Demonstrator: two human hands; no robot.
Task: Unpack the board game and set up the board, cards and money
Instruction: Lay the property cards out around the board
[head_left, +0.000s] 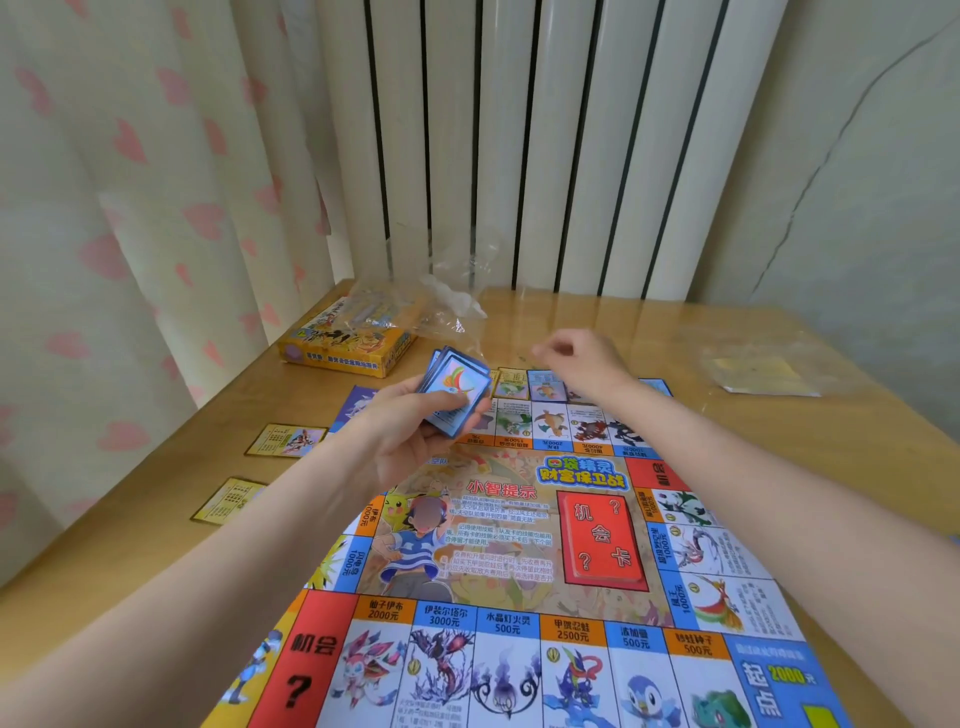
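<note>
The colourful game board (519, 525) lies unfolded on the wooden table, with a red card stack (602, 540) on its centre. My left hand (410, 431) grips a stack of blue-edged cards (457, 389) above the board's far left part. My right hand (576, 358) hovers over the board's far edge with its fingers loosely curled, above several cards (530, 384) laid in a row there; whether it holds anything cannot be told. Two yellow-edged cards (287, 440) (228, 500) lie on the table left of the board.
The yellow game box (348, 345) sits at the far left with a crumpled clear plastic bag (441, 296) on and beside it. Another clear bag with yellow paper (763, 371) lies at the far right. A curtain hangs left, a radiator stands behind the table.
</note>
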